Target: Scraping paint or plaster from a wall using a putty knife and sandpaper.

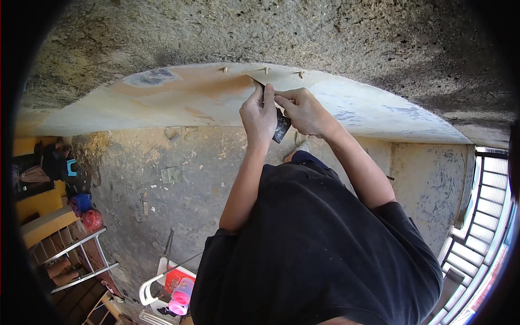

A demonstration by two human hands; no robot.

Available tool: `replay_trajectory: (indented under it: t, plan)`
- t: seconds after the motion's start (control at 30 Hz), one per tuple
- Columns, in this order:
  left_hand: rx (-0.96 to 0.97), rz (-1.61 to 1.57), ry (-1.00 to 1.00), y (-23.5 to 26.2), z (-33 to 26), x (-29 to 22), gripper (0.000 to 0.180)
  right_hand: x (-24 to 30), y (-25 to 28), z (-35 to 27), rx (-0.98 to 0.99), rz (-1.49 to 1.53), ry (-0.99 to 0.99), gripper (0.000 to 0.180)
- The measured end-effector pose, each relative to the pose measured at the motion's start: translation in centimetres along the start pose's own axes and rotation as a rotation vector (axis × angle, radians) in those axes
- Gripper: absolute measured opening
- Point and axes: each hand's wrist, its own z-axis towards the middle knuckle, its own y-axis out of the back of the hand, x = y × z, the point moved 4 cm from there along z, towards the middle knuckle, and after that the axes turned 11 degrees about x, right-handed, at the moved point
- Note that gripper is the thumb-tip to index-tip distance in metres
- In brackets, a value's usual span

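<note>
Looking down from head height, a wide pale plastered wall band with orange-brown patches [179, 100] curves across the view beneath rough grey concrete [336, 32]. Both bare forearms rise from a black shirt [319, 249]. The left hand [259, 116] and right hand [304, 112] sit close together, each pinching a small dark sheet of abrasive paper [281, 127] whose top corner touches the band. Doing this well probably means keeping the sheet flat with even pressure. Three small pegs [265, 70] stick out above.

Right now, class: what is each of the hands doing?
Left hand: closed on the flat dark scraper blade.
Right hand: closed on the same blade.
</note>
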Motion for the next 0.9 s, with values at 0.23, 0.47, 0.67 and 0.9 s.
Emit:
replay_trajectory:
  t: [0.23,0.47,0.67,0.9]
  plan:
    - [-0.11,-0.062,-0.169,-0.9,-0.4,-1.0,0.037,-0.1,-0.3,-0.8,-0.049,0.056,0.034,0.038]
    - [-0.161,-0.088,-0.193,-0.7,-0.7,-1.2,0.032,-0.3,-0.3,-0.8,0.029,0.111,-0.01,0.037]
    - [-0.1,-0.148,-0.11,-0.4,-0.8,-0.6,0.032,0.1,-0.6,-0.8,0.008,0.044,0.006,0.037]
    - [-0.08,-0.12,-0.069,-0.1,-0.3,-1.1,0.031,0.1,0.0,0.3,0.064,0.068,-0.019,0.037]
